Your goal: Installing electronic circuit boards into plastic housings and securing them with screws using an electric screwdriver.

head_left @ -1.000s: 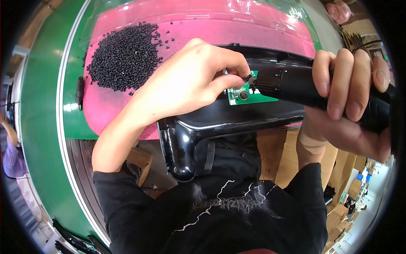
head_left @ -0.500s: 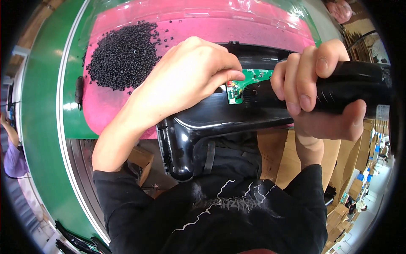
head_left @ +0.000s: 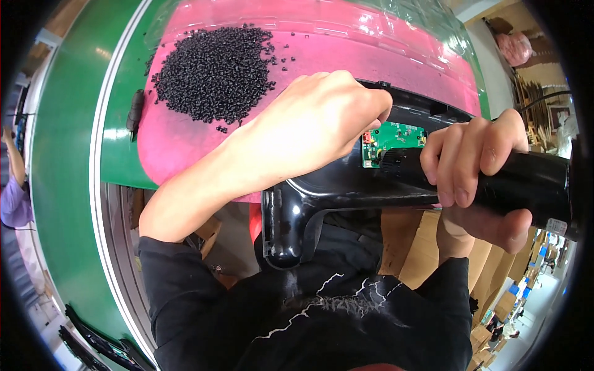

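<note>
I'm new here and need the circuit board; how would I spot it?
Start at the pink mat, then find the glossy black housing overhanging its near edge. The circuit board sits in that housing, between the left hand and right hand, partly hidden by the black tool. Unlike the plain green tabletop, it is a small green rectangle dotted with components.

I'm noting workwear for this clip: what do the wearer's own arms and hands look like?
The left hand and right hand are bare, without gloves. Both arms come out of short black sleeves of a black shirt printed with jagged white lines.
</note>
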`<control>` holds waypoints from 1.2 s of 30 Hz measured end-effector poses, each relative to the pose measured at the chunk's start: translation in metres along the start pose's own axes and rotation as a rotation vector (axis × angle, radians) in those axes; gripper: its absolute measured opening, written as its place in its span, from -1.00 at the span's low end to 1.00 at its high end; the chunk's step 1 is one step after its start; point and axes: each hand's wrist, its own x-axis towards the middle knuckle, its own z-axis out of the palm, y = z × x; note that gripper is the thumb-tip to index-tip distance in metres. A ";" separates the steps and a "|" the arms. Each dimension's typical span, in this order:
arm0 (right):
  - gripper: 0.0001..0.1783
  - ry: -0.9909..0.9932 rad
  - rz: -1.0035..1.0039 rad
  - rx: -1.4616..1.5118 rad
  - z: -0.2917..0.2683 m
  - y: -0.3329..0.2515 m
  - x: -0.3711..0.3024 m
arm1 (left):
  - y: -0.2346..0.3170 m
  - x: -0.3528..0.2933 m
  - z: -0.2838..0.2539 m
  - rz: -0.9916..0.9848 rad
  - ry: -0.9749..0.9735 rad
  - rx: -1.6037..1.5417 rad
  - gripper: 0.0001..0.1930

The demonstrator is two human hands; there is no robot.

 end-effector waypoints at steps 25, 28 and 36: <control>-0.32 -0.063 -0.296 -0.149 -0.010 -0.030 -0.011 | 0.009 0.001 0.010 0.207 -0.089 -0.076 -0.83; -0.35 0.033 -0.333 -0.093 -0.010 -0.042 -0.013 | 0.017 0.009 0.010 0.213 -0.043 -0.149 -0.86; -0.36 0.024 -0.392 0.110 -0.046 -0.044 -0.029 | 0.021 0.021 0.015 0.264 0.033 -0.151 -0.71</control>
